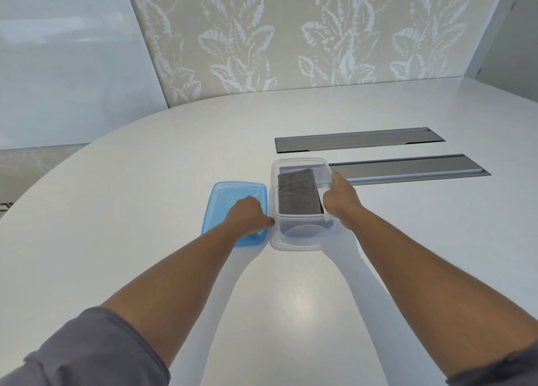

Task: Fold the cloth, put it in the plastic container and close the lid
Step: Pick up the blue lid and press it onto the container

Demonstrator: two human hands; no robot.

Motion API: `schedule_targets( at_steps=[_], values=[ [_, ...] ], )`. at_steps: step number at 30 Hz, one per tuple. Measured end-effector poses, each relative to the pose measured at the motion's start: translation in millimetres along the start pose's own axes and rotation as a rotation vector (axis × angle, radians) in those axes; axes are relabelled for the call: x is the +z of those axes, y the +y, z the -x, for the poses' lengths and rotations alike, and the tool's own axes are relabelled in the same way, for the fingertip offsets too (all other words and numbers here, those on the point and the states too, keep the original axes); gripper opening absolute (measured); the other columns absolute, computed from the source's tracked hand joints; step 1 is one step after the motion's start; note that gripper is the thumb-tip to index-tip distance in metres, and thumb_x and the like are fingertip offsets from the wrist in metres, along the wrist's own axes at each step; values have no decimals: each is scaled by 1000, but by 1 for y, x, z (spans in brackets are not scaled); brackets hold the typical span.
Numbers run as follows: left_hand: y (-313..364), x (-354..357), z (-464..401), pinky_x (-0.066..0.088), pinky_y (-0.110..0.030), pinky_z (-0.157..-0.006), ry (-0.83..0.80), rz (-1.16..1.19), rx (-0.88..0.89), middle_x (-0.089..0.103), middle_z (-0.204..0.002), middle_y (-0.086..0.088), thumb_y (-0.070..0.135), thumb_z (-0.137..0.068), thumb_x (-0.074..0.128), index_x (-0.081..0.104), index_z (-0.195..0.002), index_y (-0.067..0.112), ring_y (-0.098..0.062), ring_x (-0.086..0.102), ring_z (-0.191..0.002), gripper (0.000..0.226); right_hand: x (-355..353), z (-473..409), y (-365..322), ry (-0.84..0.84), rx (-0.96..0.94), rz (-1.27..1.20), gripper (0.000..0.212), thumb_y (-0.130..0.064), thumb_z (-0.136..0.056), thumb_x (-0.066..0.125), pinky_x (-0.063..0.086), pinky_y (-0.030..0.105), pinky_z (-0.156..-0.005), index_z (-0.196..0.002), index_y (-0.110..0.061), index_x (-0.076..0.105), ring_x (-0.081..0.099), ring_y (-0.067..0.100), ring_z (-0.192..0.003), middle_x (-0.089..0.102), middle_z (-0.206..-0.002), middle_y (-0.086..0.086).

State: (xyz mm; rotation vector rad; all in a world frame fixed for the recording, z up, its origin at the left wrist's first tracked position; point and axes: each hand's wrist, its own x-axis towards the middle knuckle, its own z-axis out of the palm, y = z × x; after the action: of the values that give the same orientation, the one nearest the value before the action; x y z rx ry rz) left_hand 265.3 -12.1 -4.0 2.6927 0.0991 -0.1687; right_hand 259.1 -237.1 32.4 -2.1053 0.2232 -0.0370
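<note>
Folded cloth (297,192) in box (301,238), at 9 o'clock of R hand (339,197) gripping rim; L hand (246,218) curled on lid (225,192).

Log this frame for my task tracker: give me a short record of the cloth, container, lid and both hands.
cloth: grey, folded, lying inside the container
container: clear plastic, open, standing on the table
lid: blue, flat on the table, just left of the container, not yet on
left hand: fingers curled, on the lid's near right edge by the container
right hand: holds the container's right rim
step left: put on the lid
</note>
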Motion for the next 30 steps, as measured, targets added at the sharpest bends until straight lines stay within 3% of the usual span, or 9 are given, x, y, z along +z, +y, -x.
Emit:
schedule_targets(
  at_steps=[6,11,15,20,25,30],
  values=[
    [2,-10,-1,28,-30,-50,31,63,-40,37,-61,2,35,-75,76,40,-65,16,-14,36,-53,42,1,-3,2,4,3,24,41,-2,-82,42,42,35,-74,-119,-17,51,56,30,-92,60,-101,6],
    [6,-39,1,34,-29,-52,92,30,-61,56,-71,0,37,-81,65,50,-73,13,-13,52,-63,29,1,-4,3,1,-1,30,42,-1,-83,42,41,34,-72,-121,-15,51,56,32,-94,60,-104,8],
    [11,-68,3,32,-26,-48,134,14,-95,54,-69,-2,26,-77,64,48,-73,11,-16,50,-56,22,1,-4,3,-4,0,22,39,-1,-82,41,41,34,-68,-118,-15,51,54,30,-91,59,-99,7],
    [21,-99,9,42,-26,-55,190,64,-90,60,-74,-6,18,-76,59,58,-82,8,-24,58,-61,12,2,-3,2,6,8,37,33,-1,-85,42,37,32,-59,-115,-14,49,52,28,-86,53,-88,1],
    [34,-120,18,35,-25,-51,241,138,-51,54,-70,-4,14,-76,60,56,-75,10,-22,49,-56,7,4,0,1,-3,18,31,47,0,-86,43,40,33,-69,-130,-14,48,54,31,-96,58,-107,8],
    [55,-142,30,28,-23,-47,315,237,54,45,-61,0,17,-74,63,44,-63,14,-19,41,-50,22,5,2,-1,-13,23,13,40,-2,-83,40,40,33,-63,-119,-17,49,54,23,-84,61,-107,9]
  ],
)
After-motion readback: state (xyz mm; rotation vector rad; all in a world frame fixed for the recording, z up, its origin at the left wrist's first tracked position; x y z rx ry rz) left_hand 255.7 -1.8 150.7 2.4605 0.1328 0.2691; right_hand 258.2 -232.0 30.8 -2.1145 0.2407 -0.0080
